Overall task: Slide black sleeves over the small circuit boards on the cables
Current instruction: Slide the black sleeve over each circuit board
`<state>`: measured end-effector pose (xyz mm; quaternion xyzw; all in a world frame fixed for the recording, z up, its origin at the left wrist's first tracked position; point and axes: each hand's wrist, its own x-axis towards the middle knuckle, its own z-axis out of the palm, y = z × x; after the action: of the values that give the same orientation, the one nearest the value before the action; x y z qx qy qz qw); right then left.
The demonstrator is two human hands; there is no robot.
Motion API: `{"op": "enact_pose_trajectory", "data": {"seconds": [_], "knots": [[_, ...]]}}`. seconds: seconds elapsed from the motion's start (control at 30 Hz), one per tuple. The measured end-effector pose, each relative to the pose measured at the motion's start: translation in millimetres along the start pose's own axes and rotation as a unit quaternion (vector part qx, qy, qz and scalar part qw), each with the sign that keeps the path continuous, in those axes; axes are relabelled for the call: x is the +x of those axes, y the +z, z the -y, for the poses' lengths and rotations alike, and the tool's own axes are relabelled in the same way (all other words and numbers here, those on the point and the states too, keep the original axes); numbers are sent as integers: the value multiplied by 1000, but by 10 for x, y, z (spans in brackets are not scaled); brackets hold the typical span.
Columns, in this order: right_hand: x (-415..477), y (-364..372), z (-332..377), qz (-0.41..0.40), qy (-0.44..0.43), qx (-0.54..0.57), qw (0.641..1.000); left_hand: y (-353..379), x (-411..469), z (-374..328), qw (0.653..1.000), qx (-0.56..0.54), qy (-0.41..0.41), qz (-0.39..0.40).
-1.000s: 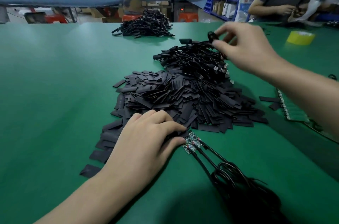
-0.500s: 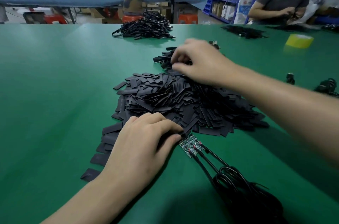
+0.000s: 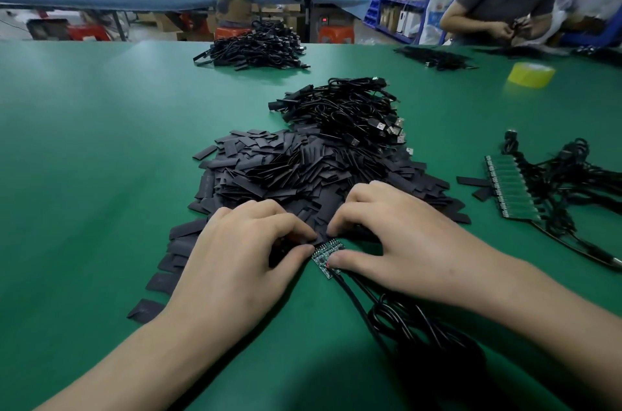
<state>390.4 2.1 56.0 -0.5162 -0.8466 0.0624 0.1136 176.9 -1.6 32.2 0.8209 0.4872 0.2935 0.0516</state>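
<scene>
The right hand [image 3: 397, 242] has been brought back from the far pile. The circuit boards [image 3: 328, 254], by the counter's [image 3: 101, 175] near edge, are now pinched by it, and a black sleeve [image 3: 286, 252] by the left hand [image 3: 242, 259] (sleeving can probably begin).

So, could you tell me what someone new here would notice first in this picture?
Most likely the big heap of black sleeves in the middle of the green table, with a tangle of black cables just behind it. Then the left hand and right hand, meeting at its near edge over small circuit boards.
</scene>
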Motion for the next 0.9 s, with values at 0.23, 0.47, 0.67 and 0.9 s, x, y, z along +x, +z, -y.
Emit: {"op": "enact_pose_trajectory", "data": {"seconds": [0.23, 0.47, 0.67, 0.9], "knots": [[-37, 72, -24, -19, 40, 160, 986, 17, -1, 23, 1000, -1, 3, -11], [-39, 54, -15, -66, 75, 427, 899, 34, 3, 17, 978, -204, -22, -25], [-65, 74, 55, -112, 74, 498, 857, 11, 11, -47, 933, -353, -70, 4], [-94, 41, 107, -68, 73, 542, 835, -46, 22, -99, 889, -441, -122, 1]]}}
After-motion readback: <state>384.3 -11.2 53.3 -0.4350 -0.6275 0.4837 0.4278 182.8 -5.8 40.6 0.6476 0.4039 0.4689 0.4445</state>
